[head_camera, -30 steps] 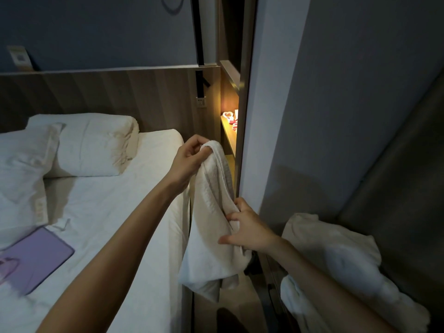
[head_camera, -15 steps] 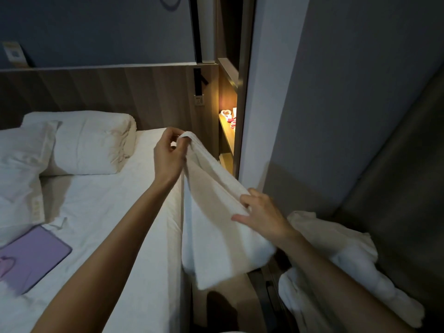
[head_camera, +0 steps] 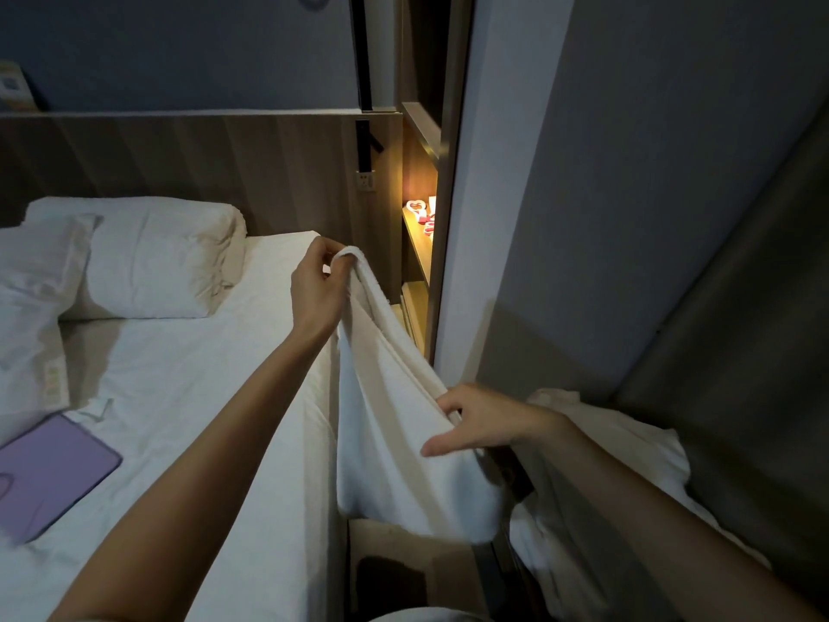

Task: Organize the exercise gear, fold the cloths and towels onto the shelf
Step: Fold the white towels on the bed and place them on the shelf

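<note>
The towel (head_camera: 390, 433) hangs in the gap between the bed (head_camera: 188, 374) and the wall. Its upper edge is stretched along a slant from far-left and high to near-right and low. The left hand (head_camera: 316, 291) pinches the top corner between curled fingers and thumb. The right hand (head_camera: 486, 422) grips the lower end of that edge, index finger hooked over it and thumb out on the cloth. The rest drapes below both grips. The lit shelf (head_camera: 419, 258) lies beyond, nearer the left hand, so that hand would probably lead any fold.
</note>
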A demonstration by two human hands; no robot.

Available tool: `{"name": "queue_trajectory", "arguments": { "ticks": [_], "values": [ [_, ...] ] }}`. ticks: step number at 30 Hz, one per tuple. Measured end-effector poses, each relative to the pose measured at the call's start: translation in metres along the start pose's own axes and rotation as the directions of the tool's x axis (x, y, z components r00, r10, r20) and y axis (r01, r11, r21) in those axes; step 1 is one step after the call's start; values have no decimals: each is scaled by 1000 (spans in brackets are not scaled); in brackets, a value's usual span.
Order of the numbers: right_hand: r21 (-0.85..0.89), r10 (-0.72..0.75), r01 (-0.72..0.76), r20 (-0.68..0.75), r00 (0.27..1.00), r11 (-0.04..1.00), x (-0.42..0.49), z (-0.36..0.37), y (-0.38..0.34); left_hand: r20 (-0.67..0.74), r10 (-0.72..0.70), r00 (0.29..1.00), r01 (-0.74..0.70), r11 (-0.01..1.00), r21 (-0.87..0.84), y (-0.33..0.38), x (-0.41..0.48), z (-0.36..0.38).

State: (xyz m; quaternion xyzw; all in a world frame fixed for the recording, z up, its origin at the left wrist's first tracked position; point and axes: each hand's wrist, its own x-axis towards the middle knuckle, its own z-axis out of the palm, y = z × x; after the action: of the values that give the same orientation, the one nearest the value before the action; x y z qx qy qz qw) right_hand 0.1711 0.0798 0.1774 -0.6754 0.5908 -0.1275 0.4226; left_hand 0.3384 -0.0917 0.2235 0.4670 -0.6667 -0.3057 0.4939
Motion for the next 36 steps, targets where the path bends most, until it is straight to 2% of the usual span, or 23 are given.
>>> {"name": "queue_trajectory", "arguments": {
  "ticks": [7,10,16,18,21,27,32,36],
  "values": [
    [-211,10,-38,-134,991,977,-1,15,13,45,-13,999,12,1000,20,-16,-4,-1],
    [-332,32,-97,-195,980,938,-3,11,20,84,17,996,-25,995,99,-21,-5,-5],
    [-502,39,-299,-464,885,811,-10,-15,37,221,165,961,-233,916,328,-30,-1,-19],
    [-562,49,-354,-485,873,748,-11,-15,43,258,229,939,-313,880,358,-29,-6,-18],
    [-582,107,-405,-477,873,705,-13,-8,53,324,310,894,-420,831,365,-28,-13,-14],
    [-552,136,-411,-470,872,725,-23,-17,55,435,420,797,-594,677,435,-29,-9,-21],
    [-498,104,-426,-551,828,755,-30,-38,38,485,333,809,-585,546,600,-33,1,-34],
    [-573,-23,-401,-593,805,715,-34,-48,24,389,233,891,-449,568,690,-35,3,-43]
  ]
}}
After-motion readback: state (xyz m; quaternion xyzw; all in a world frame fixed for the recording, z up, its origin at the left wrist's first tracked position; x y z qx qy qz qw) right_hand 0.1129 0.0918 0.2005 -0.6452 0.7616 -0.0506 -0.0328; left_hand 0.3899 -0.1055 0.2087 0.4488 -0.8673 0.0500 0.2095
